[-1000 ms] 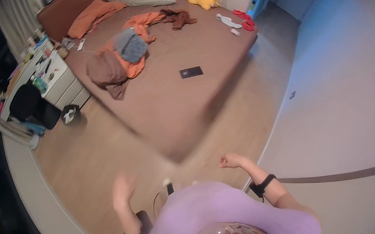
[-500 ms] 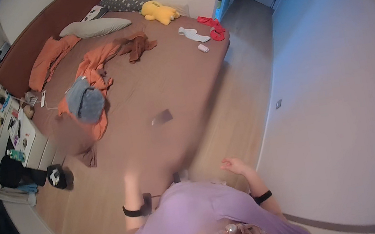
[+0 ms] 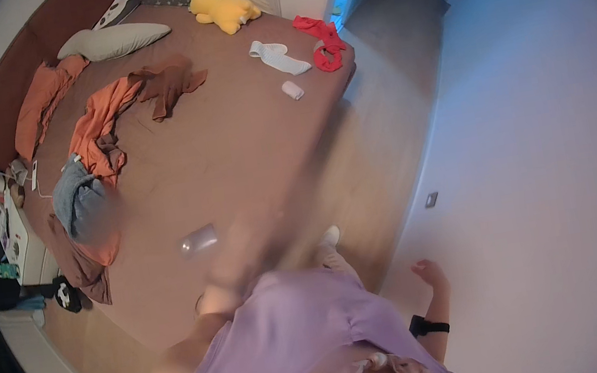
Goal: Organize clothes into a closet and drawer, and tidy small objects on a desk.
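Observation:
My left hand [image 3: 225, 278] is smeared by motion beside the near edge of the bed, low in the view; its fingers cannot be made out. Closest to it on the bed lies a small glossy, see-through thing [image 3: 199, 240], roughly rectangular, with a bright end. My right hand [image 3: 428, 273] hangs out to the right in front of the pale wall, its fingers loosely curled, with nothing visible in them. A black band [image 3: 428, 326] circles that wrist.
The brown bed [image 3: 230, 150] bears orange clothing [image 3: 101, 124], a blue-grey garment [image 3: 74, 198], a yellow plush toy [image 3: 224, 9], a white strap-like piece [image 3: 280, 56], a pink item [image 3: 293, 90] and red cloth [image 3: 327, 55]. A cluttered white desk [image 3: 32, 256] and black bin [image 3: 66, 295] stand left.
My view has shifted, so the bed's contents sit further left. My left hand has moved in toward my body and the bed edge; my right hand has swung outward to the right.

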`<action>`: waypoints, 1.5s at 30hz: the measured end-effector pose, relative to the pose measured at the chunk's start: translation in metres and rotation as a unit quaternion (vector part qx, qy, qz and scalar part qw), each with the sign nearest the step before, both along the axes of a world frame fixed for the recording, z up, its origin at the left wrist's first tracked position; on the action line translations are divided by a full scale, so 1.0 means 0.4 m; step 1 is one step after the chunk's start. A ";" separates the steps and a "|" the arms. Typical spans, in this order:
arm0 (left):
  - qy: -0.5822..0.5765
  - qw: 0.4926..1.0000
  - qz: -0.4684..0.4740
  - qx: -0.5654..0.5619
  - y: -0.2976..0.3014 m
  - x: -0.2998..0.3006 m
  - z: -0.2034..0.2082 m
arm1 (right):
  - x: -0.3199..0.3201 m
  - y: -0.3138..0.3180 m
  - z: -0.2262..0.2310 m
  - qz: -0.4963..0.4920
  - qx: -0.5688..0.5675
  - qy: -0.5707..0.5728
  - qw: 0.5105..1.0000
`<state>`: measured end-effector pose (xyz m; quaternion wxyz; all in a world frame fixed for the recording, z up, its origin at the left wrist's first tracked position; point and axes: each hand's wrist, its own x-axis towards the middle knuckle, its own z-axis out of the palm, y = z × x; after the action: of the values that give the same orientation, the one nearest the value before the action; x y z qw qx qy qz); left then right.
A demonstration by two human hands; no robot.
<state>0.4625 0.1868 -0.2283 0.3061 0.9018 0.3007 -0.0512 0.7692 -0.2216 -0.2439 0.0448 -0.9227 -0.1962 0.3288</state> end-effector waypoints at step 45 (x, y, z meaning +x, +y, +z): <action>-0.191 0.686 0.551 -0.435 0.599 0.359 -0.406 | 0.531 1.526 -0.401 0.024 0.254 0.429 0.867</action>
<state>0.6062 0.4264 -0.3908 0.6881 0.3300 0.6220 0.1751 0.9818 0.3889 -0.4042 0.3489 -0.6425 -0.2565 0.6322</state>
